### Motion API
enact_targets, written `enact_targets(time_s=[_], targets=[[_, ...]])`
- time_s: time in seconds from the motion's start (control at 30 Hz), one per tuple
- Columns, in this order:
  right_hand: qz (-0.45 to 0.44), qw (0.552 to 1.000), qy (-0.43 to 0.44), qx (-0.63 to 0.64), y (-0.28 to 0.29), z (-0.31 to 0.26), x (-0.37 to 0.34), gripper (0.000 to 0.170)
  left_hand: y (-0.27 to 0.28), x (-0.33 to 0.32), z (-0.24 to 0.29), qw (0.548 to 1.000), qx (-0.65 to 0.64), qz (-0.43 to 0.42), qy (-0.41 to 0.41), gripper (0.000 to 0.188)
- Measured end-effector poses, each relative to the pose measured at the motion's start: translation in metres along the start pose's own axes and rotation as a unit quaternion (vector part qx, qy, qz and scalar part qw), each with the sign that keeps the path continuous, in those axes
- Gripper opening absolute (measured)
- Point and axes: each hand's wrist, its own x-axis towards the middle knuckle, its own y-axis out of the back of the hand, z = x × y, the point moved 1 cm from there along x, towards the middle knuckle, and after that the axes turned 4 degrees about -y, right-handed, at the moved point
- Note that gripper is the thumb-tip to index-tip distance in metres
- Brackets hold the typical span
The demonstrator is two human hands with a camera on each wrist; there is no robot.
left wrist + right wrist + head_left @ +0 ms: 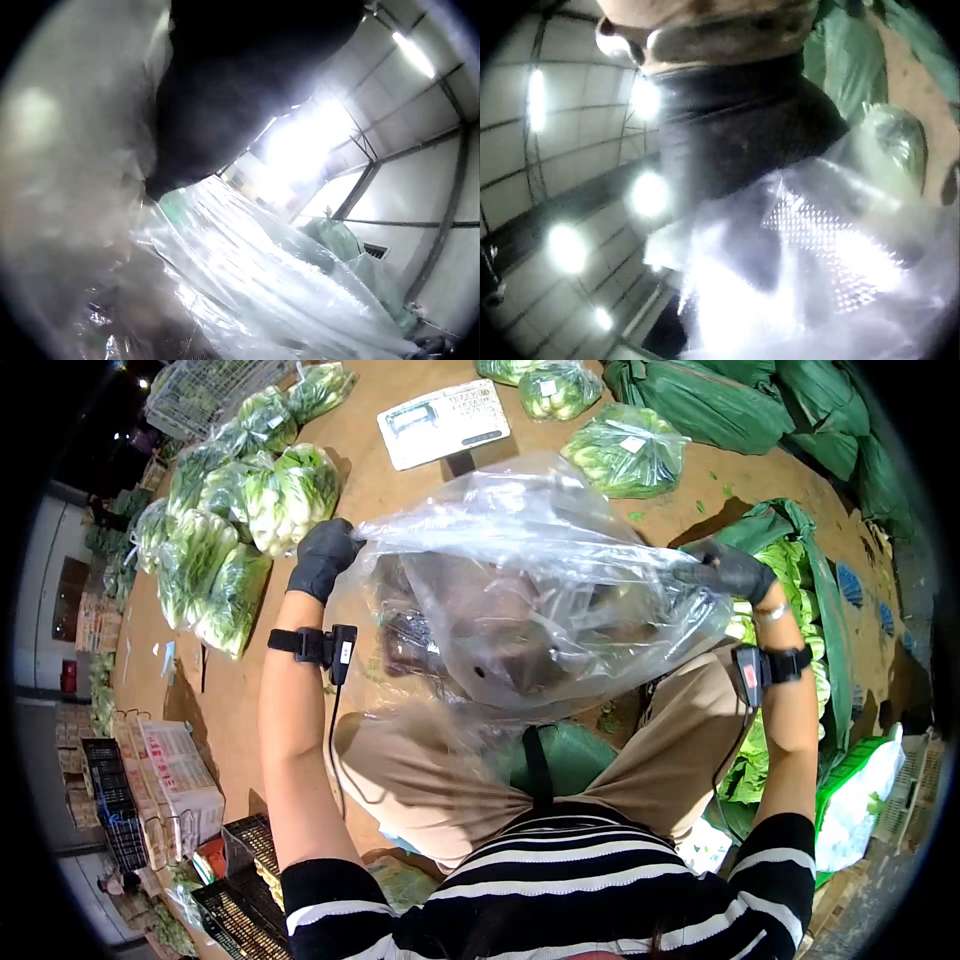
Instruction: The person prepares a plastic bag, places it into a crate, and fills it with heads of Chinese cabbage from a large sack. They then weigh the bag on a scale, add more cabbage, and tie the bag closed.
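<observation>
A large clear plastic bag [520, 530] is stretched wide between two black-gloved hands, above the lap. The left hand [328, 558] grips its left end, fingers curled round the plastic; in the left wrist view the dark glove [232, 90] stands over shiny folds of the bag [262, 270]. At the right end the right hand [735, 572] pinches the bag's edge. Plastic covers the fingertips of that glove [742, 135] in the right wrist view. Through the film a dark packet [410, 645] shows blurred.
Bagged green vegetables [290, 495] lie at the left, and another bag [625, 452] at the upper right. A white scale [443, 424] stands ahead. Leafy vegetables [795, 575] fill a green sack beside the right arm. Crates [180, 780] sit at the lower left.
</observation>
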Motion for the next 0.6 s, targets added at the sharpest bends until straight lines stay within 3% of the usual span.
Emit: enact_targets(time_s=[0.07,0.13,0.17,0.2,0.23,0.27,0.33,0.37,0.4,0.5,0.53,0.57,0.6], targets=[[0.174,0.968,0.047,-0.172,0.001,0.002,-0.012,0.046,0.002,0.005,0.01,1.0,-0.016,0.001,0.005,0.026],[0.327,0.89,0.097,-0.304,-0.004,-0.075,-0.022,0.047,-0.003,0.015,0.025,0.998,-0.026,-0.032,-0.054,0.025],[0.327,0.893,0.212,-0.224,-0.02,-0.101,-0.016,0.043,-0.009,0.023,0.034,0.996,-0.034,-0.038,-0.078,0.026],[0.235,0.92,0.31,-0.056,-0.047,-0.131,-0.002,0.037,-0.02,0.035,0.039,0.986,-0.078,-0.061,-0.133,0.03],[0.055,0.917,0.392,0.043,-0.078,-0.143,0.021,0.023,-0.022,0.04,0.049,0.98,-0.093,-0.07,-0.161,0.032],[-0.046,0.937,0.333,-0.1,-0.103,-0.162,0.046,0.014,-0.024,0.044,0.062,0.973,-0.111,-0.076,-0.188,0.034],[-0.027,0.931,0.293,-0.218,-0.154,-0.147,0.132,0.016,-0.006,0.034,0.087,0.95,-0.222,-0.055,-0.213,0.036],[0.02,0.931,0.285,-0.225,-0.196,-0.104,0.193,0.019,-0.029,0.046,0.076,0.96,-0.151,-0.079,-0.22,0.041],[-0.014,0.938,0.198,-0.284,-0.196,-0.092,0.21,0.024,-0.045,0.057,0.06,0.96,-0.153,-0.078,-0.221,0.041],[-0.024,0.959,0.112,-0.26,-0.227,-0.039,0.25,0.025,-0.065,0.068,0.015,0.999,-0.03,0.014,0.03,0.051],[-0.03,0.966,0.113,-0.23,-0.231,-0.025,0.252,0.025,-0.058,0.067,0.013,0.997,0.075,0.006,0.03,0.054],[-0.036,0.972,0.116,-0.2,-0.234,-0.014,0.253,0.026,-0.054,0.063,0.026,0.975,0.105,0.184,-0.069,0.05],[-0.041,0.977,0.124,-0.17,-0.235,-0.008,0.255,0.026,-0.051,0.056,0.047,0.91,0.129,0.357,-0.169,0.046]])
